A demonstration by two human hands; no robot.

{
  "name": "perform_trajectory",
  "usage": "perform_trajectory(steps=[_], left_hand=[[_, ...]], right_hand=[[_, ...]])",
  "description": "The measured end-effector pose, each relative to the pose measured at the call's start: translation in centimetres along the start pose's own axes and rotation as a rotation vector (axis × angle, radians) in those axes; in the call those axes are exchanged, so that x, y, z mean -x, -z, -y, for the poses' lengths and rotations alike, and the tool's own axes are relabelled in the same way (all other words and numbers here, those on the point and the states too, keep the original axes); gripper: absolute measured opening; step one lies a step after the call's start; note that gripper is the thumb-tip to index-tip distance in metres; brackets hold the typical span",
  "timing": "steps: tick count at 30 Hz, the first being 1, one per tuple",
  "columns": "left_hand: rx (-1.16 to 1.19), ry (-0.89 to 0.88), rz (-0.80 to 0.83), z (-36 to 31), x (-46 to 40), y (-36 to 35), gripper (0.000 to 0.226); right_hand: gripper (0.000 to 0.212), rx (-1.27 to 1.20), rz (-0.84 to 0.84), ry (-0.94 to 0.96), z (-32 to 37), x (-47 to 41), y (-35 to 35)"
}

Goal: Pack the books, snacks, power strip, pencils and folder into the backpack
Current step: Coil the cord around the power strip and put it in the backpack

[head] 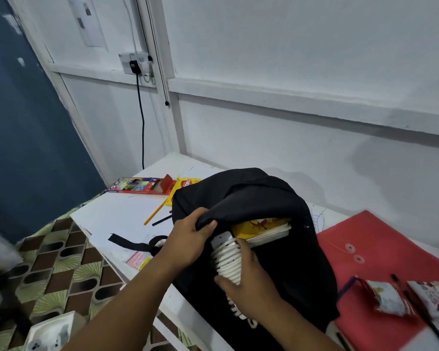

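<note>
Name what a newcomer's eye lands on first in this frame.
The black backpack at table centre: the left hand grips its opening flap while the right hand pushes in the power strip, wrapped in its white cord, beside a yellow book already inside. Next, the red folder at right, still out, with snack packets on it.

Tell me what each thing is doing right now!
Backpack: open, flap held up by left hand.
Power strip: cord coiled round it, going in, gripped by right hand.
Book: inside the backpack.
Folder: shut, on the table.
Pencil box: open, on the table.
</note>
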State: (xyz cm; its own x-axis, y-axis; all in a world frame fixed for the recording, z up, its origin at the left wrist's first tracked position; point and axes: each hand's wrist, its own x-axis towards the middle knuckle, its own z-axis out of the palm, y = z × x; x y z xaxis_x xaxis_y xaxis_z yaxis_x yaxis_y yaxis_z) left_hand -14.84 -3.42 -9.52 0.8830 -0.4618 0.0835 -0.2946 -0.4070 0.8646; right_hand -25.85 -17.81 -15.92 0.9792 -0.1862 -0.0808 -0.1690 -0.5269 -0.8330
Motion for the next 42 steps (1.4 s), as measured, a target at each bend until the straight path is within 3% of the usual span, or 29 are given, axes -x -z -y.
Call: perform_trajectory(steps=[3,5,7,11,13,15,17,19,21,28,42], left_hand=[[0.004,-0.028,0.02,-0.1,-0.1,0.4,0.005],[-0.005,-0.036,0.044,0.0,-0.1,0.4,0.005],[-0.024,-0.051,0.055,0.2,0.0,0.3,0.005],[-0.037,-0.051,0.07,0.6,0.3,0.0,0.005],[-0.028,-0.043,0.073,0.7,0.4,0.0,0.004],[-0.023,-0.038,0.076,0.8,0.4,0.1,0.003],[-0.027,-0.032,0.076,1.1,0.4,0.2,0.003],[-0.024,-0.028,0.07,1.3,0.4,0.1,0.003],[-0.021,-0.025,0.068,1.3,0.4,0.0,0.004],[-0.03,-0.041,0.078,1.1,0.5,-0.1,0.005],[-0.082,-0.152,0.038,-0.1,0.9,-0.5,0.014]], right_hand=[[0.067,-0.381,0.123,-0.133,0.4,-0.7,1.0],[0.062,-0.424,0.137,-0.178,0.1,-1.3,1.1],[0.06,-0.362,0.091,-0.198,0.0,-1.8,0.9],[0.077,0.116,-0.166,-0.153,0.6,-2.1,-0.6],[0.078,0.142,-0.233,-0.132,0.8,-1.3,-1.2],[0.075,0.066,-0.225,-0.075,0.0,-0.4,-1.3],[0.086,0.052,-0.146,-0.006,-1.3,0.7,-1.0],[0.111,0.241,-0.032,0.068,-2.5,1.6,0.0],[0.12,0.443,0.048,0.118,-3.2,2.2,1.1],[0.115,0.272,0.104,-0.004,-3.0,0.8,2.5],[0.113,0.223,0.087,0.112,-2.3,-0.1,2.3]])
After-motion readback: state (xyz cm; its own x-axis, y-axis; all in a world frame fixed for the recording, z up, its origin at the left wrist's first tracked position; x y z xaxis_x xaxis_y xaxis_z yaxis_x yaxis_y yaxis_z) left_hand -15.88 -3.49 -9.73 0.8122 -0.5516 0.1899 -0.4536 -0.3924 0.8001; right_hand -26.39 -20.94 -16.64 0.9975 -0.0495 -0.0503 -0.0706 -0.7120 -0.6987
